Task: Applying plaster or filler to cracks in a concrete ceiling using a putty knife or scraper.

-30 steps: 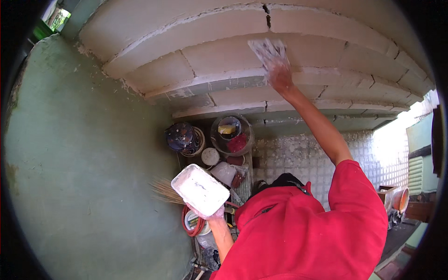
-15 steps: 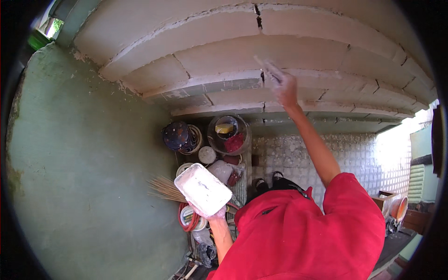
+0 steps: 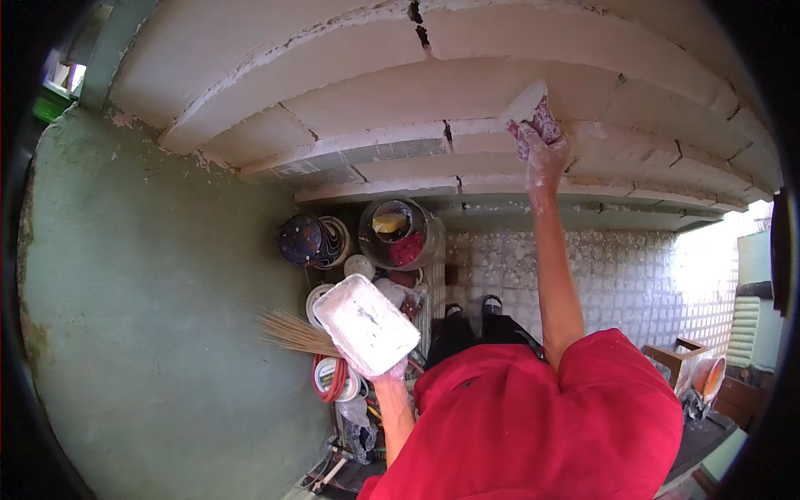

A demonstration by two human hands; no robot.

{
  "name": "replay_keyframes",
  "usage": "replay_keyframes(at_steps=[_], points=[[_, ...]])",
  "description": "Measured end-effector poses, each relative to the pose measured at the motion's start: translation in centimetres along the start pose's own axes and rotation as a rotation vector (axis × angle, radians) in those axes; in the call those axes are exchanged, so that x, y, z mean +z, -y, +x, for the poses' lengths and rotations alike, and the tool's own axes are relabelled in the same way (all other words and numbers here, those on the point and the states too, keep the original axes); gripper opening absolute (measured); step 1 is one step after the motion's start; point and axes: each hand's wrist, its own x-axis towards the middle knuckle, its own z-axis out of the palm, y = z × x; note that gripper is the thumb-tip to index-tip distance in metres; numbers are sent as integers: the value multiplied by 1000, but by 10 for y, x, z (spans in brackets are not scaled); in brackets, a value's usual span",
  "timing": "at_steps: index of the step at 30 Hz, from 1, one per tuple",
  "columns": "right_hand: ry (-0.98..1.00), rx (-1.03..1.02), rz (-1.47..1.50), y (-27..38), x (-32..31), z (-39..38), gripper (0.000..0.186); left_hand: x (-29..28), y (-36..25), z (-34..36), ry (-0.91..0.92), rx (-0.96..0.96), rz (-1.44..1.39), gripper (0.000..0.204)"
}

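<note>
My left hand (image 3: 379,372) is closed on the near end of a white rectangular tub (image 3: 367,323), held tilted in front of my body. White paste coats its inside, with a few darker bare patches. My right arm reaches out to the stepped, plastered wall surface (image 3: 467,92). In my right hand (image 3: 546,154), smeared white, is a putty knife (image 3: 525,102) with a wide, paste-covered blade. A speckled purple part shows beside the blade; whether it is a handle or a cloth I cannot make out. The blade is at or very near the plastered surface.
Below the tub stand a clear bucket (image 3: 429,235) with a yellow sponge (image 3: 389,222), a dark spattered bucket (image 3: 302,240) and a bundle of thin sticks (image 3: 292,332). A green wall (image 3: 167,317) rises at left. Dark gaps cut the ledges. A wooden box (image 3: 679,358) stands at right.
My right hand with the putty knife has moved right along the plastered surface, and the blade has turned more into view. My left hand still holds the tub in nearly the same place.
</note>
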Motion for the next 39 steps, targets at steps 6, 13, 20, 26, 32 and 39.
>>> replay_keyframes(at_steps=[6,13,20,26,32,39], points=[[-213,-302,-712,-23,16,16,19,-10,-19,13,-168,-61,-63,56],[-240,-309,-850,-60,70,-9,30,-25,-46,35,-398,-81,-68,61],[5,-243,-1022,-96,162,-69,43,-32,-65,55,-602,-125,-49,66],[22,-432,-839,-118,174,-70,34,-44,-76,62,-497,-183,-79,67],[-363,-262,-827,-57,122,-40,27,-57,-83,66,-325,-221,-152,68],[-217,-542,-987,-93,164,-50,49,-59,-81,69,-123,-275,-217,69]])
